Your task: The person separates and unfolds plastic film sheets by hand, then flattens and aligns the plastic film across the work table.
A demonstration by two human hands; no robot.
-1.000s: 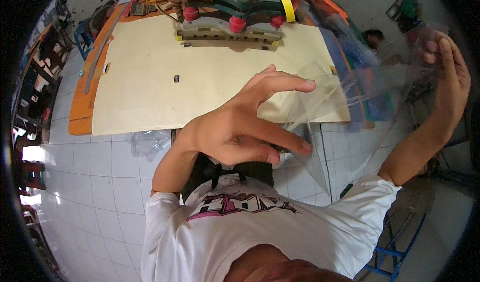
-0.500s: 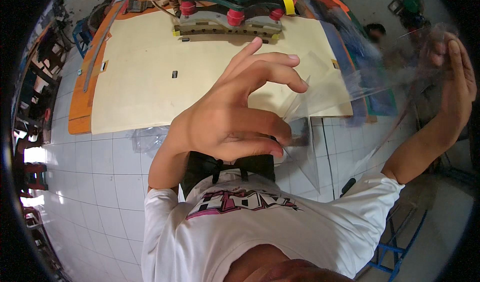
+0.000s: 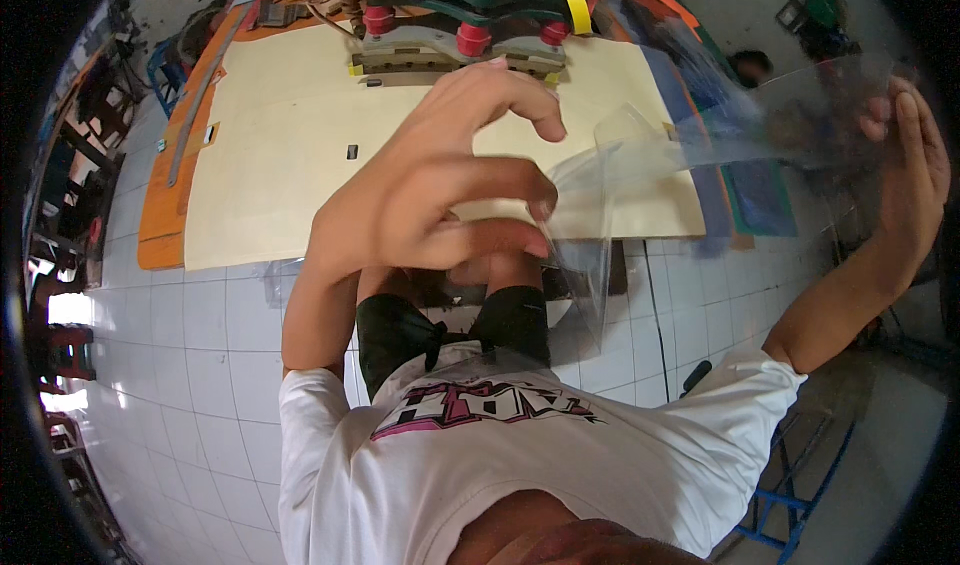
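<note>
A clear, thin plastic film [image 3: 640, 160] stretches between my two hands above the right part of the table, creased and hanging in a fold near its left end. My left hand [image 3: 430, 180] is over the near middle of the table. Its thumb and index finger pinch the film's left edge, while the other fingers arch apart. Far out to the right, my right hand [image 3: 915, 140] is raised with its fingers closed on the film's other end. Below the film lies a cream board or sheet [image 3: 270, 165] covering most of the table.
A green and grey machine [image 3: 460, 25] with red knobs stands at the table's back edge. A metal ruler [image 3: 195, 115] lies along the orange wooden left edge. Blue sheets [image 3: 755, 195] lie at the right. A blue metal stand [image 3: 790, 505] is at lower right.
My left hand has moved left and slightly away from me, drawing the film's left edge along. My right hand has stayed nearly in place.
</note>
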